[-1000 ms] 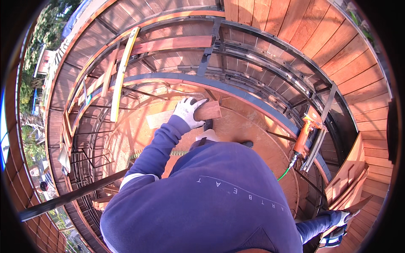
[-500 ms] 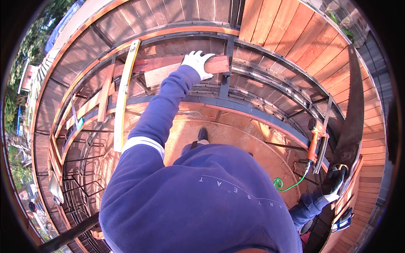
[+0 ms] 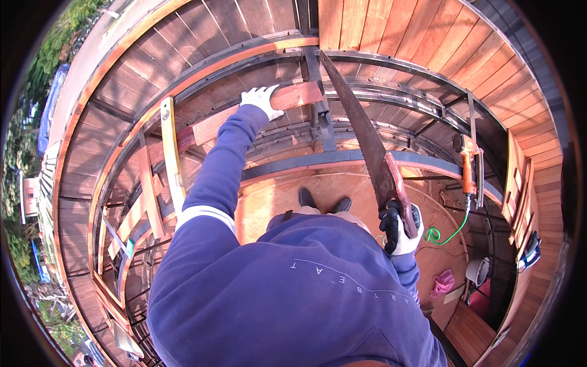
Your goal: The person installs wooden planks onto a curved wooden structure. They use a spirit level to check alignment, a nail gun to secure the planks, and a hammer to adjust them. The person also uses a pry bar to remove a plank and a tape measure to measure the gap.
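Note:
My left hand [image 3: 262,103], in a white work glove, is closed over a reddish wooden board [image 3: 299,95]. That board lies across the dark metal frame, its right end by an upright dark bar [image 3: 324,122]. In front of me my right hand [image 3: 401,229], in a black and white glove, grips the handle of a handsaw [image 3: 362,125]. The long, brownish blade points away from me and up to the left, its tip near the far curved rail. Between the saw and the board there is a gap.
A long yellow bar [image 3: 172,147] leans across the frame on the left, beside narrow wooden strips [image 3: 148,189]. On the right, an orange-handled tool [image 3: 468,170] hangs with a coiled green hose [image 3: 433,235]. Curved wooden planking [image 3: 422,30] surrounds me; a pink bag [image 3: 443,282] lies lower right.
The handsaw has swung from the far right to in front of me, carried by my right hand. My left hand stays on the board, which now lies more slanted in view.

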Demonstrator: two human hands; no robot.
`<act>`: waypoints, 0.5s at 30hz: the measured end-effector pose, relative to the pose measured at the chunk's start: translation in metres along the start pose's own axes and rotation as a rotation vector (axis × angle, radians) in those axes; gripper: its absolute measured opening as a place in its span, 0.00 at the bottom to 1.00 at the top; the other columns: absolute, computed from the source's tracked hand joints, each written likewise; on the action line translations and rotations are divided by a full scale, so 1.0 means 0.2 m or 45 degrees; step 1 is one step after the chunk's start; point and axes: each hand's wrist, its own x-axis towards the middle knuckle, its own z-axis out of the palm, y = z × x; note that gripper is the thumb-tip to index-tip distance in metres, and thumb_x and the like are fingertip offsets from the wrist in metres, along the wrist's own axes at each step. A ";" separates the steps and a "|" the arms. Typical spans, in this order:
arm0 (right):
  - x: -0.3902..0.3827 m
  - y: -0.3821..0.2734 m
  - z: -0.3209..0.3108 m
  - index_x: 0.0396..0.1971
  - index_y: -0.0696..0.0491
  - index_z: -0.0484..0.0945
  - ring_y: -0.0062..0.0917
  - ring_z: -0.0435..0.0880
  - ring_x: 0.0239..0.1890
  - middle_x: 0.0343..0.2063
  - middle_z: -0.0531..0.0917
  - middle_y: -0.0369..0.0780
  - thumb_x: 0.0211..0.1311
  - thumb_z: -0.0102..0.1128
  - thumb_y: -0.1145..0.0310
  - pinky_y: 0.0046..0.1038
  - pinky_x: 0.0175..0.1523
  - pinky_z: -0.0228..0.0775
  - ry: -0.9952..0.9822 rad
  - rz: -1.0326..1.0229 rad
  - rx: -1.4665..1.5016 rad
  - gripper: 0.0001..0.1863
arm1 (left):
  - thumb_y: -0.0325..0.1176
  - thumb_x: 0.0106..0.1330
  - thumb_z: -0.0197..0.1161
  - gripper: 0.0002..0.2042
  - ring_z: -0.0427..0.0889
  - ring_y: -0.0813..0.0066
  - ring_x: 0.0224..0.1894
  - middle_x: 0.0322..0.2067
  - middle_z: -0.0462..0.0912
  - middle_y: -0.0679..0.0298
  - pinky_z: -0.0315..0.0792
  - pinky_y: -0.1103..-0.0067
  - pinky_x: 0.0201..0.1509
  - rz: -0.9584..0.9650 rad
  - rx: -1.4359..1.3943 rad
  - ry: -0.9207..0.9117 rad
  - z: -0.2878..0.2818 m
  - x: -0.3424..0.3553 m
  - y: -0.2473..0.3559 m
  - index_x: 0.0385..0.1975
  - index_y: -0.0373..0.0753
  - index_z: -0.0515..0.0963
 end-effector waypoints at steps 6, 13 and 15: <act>0.04 -0.01 0.13 0.43 0.61 0.75 0.17 0.77 0.24 0.27 0.80 0.38 0.63 0.61 0.74 0.20 0.31 0.68 -0.171 0.039 0.016 0.11 | 0.58 0.50 0.68 0.41 0.71 0.63 0.63 0.62 0.73 0.64 0.61 0.62 0.65 0.014 0.025 -0.028 -0.01 0.02 0.00 0.66 0.53 0.65; 0.05 0.00 0.14 0.42 0.62 0.75 0.19 0.77 0.24 0.28 0.80 0.41 0.63 0.63 0.69 0.21 0.31 0.68 -0.247 0.029 0.001 0.14 | 0.60 0.51 0.68 0.42 0.70 0.61 0.64 0.63 0.71 0.63 0.62 0.59 0.64 0.030 0.037 -0.049 0.01 -0.02 0.01 0.66 0.52 0.64; 0.04 0.00 0.16 0.43 0.62 0.74 0.19 0.77 0.25 0.28 0.80 0.40 0.64 0.63 0.69 0.21 0.32 0.69 -0.259 0.069 0.008 0.14 | 0.63 0.54 0.64 0.42 0.68 0.58 0.66 0.66 0.68 0.62 0.59 0.55 0.67 0.018 0.034 -0.173 -0.01 0.00 0.01 0.68 0.53 0.62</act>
